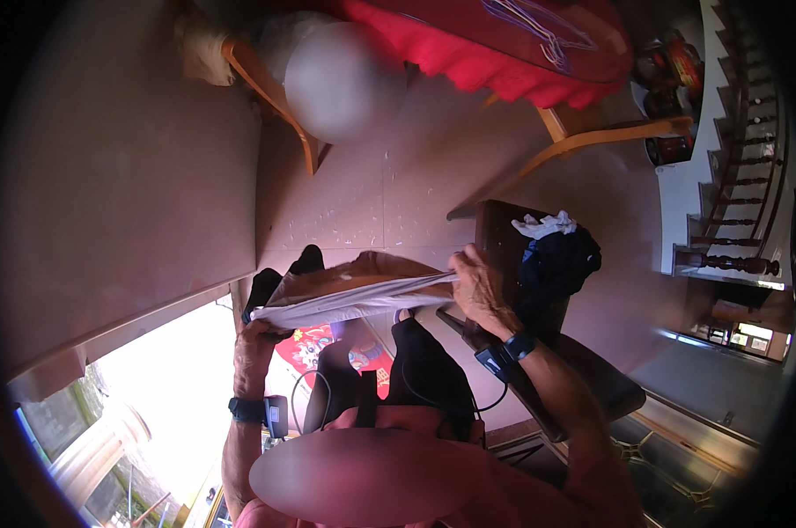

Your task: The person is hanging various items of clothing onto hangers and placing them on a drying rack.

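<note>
A thin, light-coloured cloth or garment point(365, 297) is stretched between my two hands, above my lap. My left hand point(256, 343) grips its left end, and my right hand point(478, 290) holds the other end higher up. What kind of garment it is, I cannot tell. Just right of my right hand, a pile of dark clothes point(560, 261) lies on a dark brown chair or bench point(500, 224), with a small white cloth point(544, 225) on top of the pile. A strapped device sits on each of my wrists.
A table with a red cloth point(464, 46) stands ahead, with wooden chair legs point(550, 152) under its edge. A red printed mat or bag point(305, 350) lies near my legs. A staircase with a dark balustrade point(735, 261) rises at the right. A bright doorway point(167, 369) is at the lower left.
</note>
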